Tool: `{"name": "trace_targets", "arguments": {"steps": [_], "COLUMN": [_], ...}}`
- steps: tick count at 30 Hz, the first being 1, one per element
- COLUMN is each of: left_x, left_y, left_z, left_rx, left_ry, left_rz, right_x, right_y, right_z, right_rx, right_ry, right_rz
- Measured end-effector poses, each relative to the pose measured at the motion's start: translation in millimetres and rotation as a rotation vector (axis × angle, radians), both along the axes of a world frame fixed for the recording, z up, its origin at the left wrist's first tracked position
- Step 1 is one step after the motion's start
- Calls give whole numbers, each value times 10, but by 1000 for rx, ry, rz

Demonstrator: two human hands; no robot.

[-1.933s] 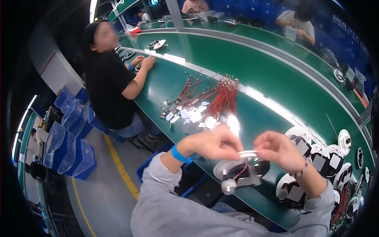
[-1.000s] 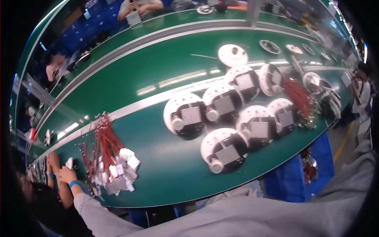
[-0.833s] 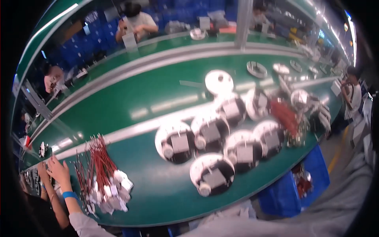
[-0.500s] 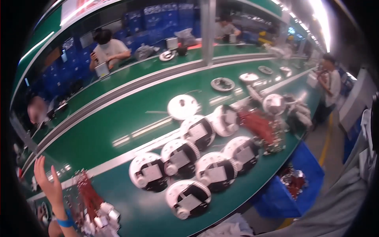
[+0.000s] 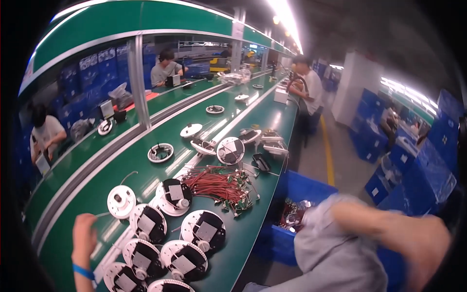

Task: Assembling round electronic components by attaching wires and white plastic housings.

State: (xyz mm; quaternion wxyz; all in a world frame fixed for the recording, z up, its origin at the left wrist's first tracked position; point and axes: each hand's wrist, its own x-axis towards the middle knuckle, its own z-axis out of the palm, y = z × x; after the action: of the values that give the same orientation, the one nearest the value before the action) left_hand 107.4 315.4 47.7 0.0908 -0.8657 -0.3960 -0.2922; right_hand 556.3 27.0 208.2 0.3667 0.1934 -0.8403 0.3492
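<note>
Head view. Left hand (image 5: 84, 236), blue band (image 5: 83, 271) at wrist: up at lower left, in front of green strip (image 5: 114, 173), fingers loosely bent; nothing seen in grip, wide or narrow, cannot tell. Just right of left hand: white disc (image 5: 121, 202) lying with pale wire toward the fingers; touching or apart, cannot tell. Right hand (image 5: 428, 258): well apart from left, off to the right, clear of surface (image 5: 238, 238); heavily blurred, cannot tell if wide, narrow or holding.

Between hands, nearer left: round white housings (image 5: 184, 260) with black plates, grey blocks, small round white parts; close together on surface. Past those, farther from both hands: heap of red wires (image 5: 219, 185), small green and white ends. Beyond wires: more white-and-black units (image 5: 230, 150).

Left of right hand, beside surface edge: blue bin (image 5: 282, 238), reddish and shiny bits inside. Above right hand: blue crates (image 5: 428, 163), partly in clear plastic. Farthest from hands along surface: person in white top (image 5: 311, 87).
</note>
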Motion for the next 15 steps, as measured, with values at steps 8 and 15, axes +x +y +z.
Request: {"name": "trace_targets", "arguments": {"steps": [8,15], "left_x": [277,134], "left_y": [915,1158], "left_z": [-921,-1154], "left_rx": [-335,-145], "left_ry": [237,344], "left_rz": [108,244], "right_x": [-837,-1048], "right_y": [1013,967], "right_z": [-2873,-3069], "right_rx": [-169,-195], "right_ry": [-39,41], "right_rz": [-1046,-1184]}}
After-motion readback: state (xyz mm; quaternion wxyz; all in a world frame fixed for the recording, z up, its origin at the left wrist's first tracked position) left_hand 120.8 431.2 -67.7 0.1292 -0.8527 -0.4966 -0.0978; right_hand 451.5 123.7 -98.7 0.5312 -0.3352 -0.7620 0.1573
